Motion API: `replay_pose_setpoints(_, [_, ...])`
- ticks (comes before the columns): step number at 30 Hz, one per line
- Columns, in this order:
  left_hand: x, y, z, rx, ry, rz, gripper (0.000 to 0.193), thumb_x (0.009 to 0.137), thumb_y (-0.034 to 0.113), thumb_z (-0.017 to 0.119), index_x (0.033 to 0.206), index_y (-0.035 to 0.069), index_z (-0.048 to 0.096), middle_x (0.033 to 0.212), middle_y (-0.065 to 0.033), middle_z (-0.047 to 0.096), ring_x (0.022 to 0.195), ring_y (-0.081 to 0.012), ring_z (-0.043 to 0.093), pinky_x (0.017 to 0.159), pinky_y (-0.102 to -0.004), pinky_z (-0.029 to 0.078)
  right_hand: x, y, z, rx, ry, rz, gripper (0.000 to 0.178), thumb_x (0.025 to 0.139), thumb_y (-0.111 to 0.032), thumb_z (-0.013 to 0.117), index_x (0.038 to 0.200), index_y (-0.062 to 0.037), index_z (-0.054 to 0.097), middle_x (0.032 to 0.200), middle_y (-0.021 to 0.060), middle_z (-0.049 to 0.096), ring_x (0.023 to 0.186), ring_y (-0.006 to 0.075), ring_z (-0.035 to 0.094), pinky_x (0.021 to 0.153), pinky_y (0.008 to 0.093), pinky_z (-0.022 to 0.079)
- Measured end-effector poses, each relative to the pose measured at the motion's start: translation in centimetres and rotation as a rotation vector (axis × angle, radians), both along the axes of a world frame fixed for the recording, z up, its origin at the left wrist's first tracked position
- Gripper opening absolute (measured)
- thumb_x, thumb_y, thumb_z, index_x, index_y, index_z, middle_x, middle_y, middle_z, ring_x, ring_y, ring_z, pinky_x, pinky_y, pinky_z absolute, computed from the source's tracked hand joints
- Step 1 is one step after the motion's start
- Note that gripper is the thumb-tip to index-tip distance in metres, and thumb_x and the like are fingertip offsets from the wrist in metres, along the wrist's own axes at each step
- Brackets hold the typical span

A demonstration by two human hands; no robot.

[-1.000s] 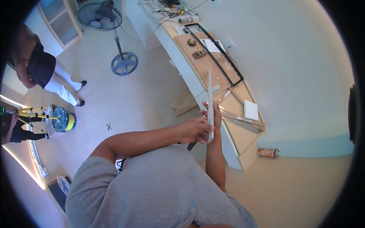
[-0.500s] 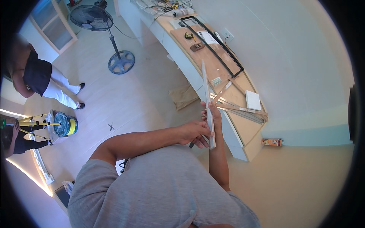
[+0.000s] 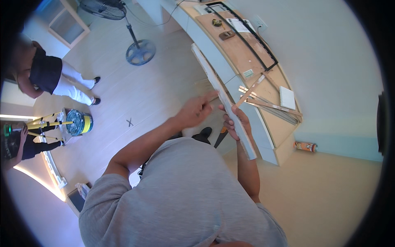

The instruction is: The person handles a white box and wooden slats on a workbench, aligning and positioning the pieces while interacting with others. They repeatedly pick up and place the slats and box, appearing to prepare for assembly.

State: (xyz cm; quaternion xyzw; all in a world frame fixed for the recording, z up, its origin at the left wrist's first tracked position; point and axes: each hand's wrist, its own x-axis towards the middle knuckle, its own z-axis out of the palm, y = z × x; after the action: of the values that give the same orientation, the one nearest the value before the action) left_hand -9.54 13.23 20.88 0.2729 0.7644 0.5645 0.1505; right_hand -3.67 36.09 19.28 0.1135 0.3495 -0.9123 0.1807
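My right hand (image 3: pixel 238 122) is wrapped round a long, narrow white strip (image 3: pixel 214 81), near its lower end. The strip slants from the cabinet's edge down toward my body, its face rough and patchy. My left hand (image 3: pixel 195 112) holds nothing. Its index finger stretches out to the strip's left edge, at or very near it, while the other fingers look partly curled. Just below my right hand shows an orange and dark, long tool (image 3: pixel 221 136), partly hidden, so I cannot tell its kind.
On the curved counter (image 3: pixel 276 129) lie a black frame (image 3: pixel 247 39), tape measure (image 3: pixel 217 22), hand plane (image 3: pixel 226 35), wooden strips (image 3: pixel 269 103) and white block (image 3: pixel 286 97). A canister (image 3: pixel 305 146) lies on the floor. Leftward are a fan (image 3: pixel 140 52), bucket (image 3: pixel 79 122) and two people (image 3: pixel 49 74).
My left hand has let go of the strip's lower end and moved up beside it with a finger out. The strip has tilted leftward at its far end. My view has shifted.
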Motion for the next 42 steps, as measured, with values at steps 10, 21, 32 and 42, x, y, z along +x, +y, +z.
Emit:
replay_pose_setpoints(10, [-0.4,-3.5,1.6,-0.49,0.165,-0.042,0.07,0.094,0.008,0.052,0.157,0.026,0.03,0.089,-0.0169,0.068,0.078,-0.0344,0.067,0.074,-0.0443,0.053,-2.5,-2.2,2.8,-0.012,0.009,0.287,0.062,0.097,-0.027,0.06,0.142,0.0088,0.036,0.114,0.0165,0.062,0.064,0.0047,0.05,0.045,0.015,0.045])
replay_pose_setpoints(21, [-1.5,-8.5,-0.6,-0.455,0.184,0.195,0.066,0.095,0.015,0.055,0.156,0.023,0.031,0.086,-0.0194,0.068,0.079,-0.0384,0.067,0.072,-0.0484,0.052,-3.7,-3.8,3.6,0.072,0.003,0.38,0.062,0.095,-0.028,0.062,0.139,0.0099,0.04,0.112,0.0164,0.063,0.062,0.0042,0.049,0.043,0.0142,0.044])
replay_pose_setpoints(32, [-9.7,-19.8,-6.9,-0.549,0.249,0.569,0.072,0.092,0.01,0.058,0.157,0.023,0.031,0.075,-0.0181,0.065,0.071,-0.0375,0.064,0.069,-0.0465,0.05,-4.1,-4.5,3.9,0.046,0.034,0.476,0.061,0.093,-0.027,0.066,0.133,0.0119,0.043,0.109,0.0173,0.065,0.062,0.0053,0.054,0.041,0.0163,0.045])
replay_pose_setpoints(42, [-9.7,-21.3,-9.4,-0.466,0.219,0.614,0.075,0.088,0.008,0.06,0.156,0.021,0.033,0.067,-0.0143,0.059,0.063,-0.0307,0.062,0.064,-0.0434,0.049,-3.1,-4.3,3.6,0.043,-0.017,0.466,0.048,0.096,-0.025,0.063,0.126,0.0107,0.051,0.096,0.01,0.062,0.061,0.0045,0.05,0.043,0.0161,0.041])
